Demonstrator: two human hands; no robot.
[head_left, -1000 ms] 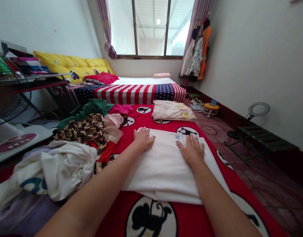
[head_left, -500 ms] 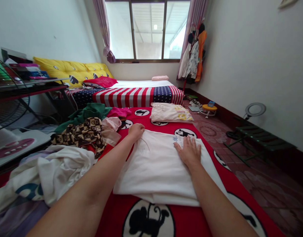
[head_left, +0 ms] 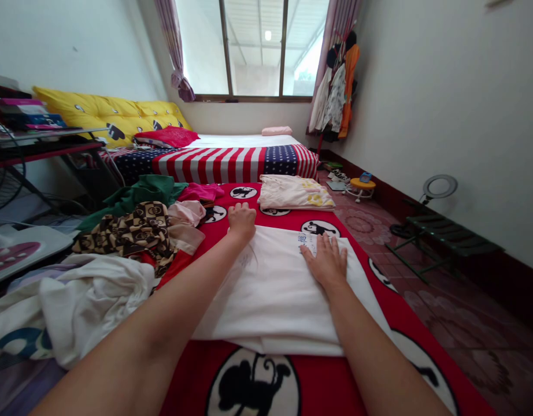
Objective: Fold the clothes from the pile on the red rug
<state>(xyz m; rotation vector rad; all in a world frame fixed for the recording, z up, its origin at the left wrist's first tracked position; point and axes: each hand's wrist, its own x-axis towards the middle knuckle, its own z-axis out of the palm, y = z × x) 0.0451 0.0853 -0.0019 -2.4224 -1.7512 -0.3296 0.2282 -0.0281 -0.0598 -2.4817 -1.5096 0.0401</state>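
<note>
A white T-shirt point(head_left: 284, 294) with blue lettering lies folded flat on a red cloth printed with black-and-white monkey circles. My left hand point(head_left: 242, 221) is closed at the shirt's far left corner, its fingertips turned down and mostly hidden behind the knuckles. Flat on the far right part of the shirt rests my right hand point(head_left: 327, 263), fingers stretched and slightly spread beside the lettering. Beyond both hands sits a folded cream garment point(head_left: 288, 192) with yellow print.
Left of the shirt is a heap of crumpled clothes, among them a brown checked piece point(head_left: 136, 231), a green one point(head_left: 149, 190) and a white one point(head_left: 93, 294). A fan base point(head_left: 23, 254) stands far left. A dark green folding stool point(head_left: 452, 234) is on the right floor.
My left hand has shifted slightly away from me at the shirt's corner, with its knuckles higher. My right hand stays flat on the shirt. The whole view has shifted a little.
</note>
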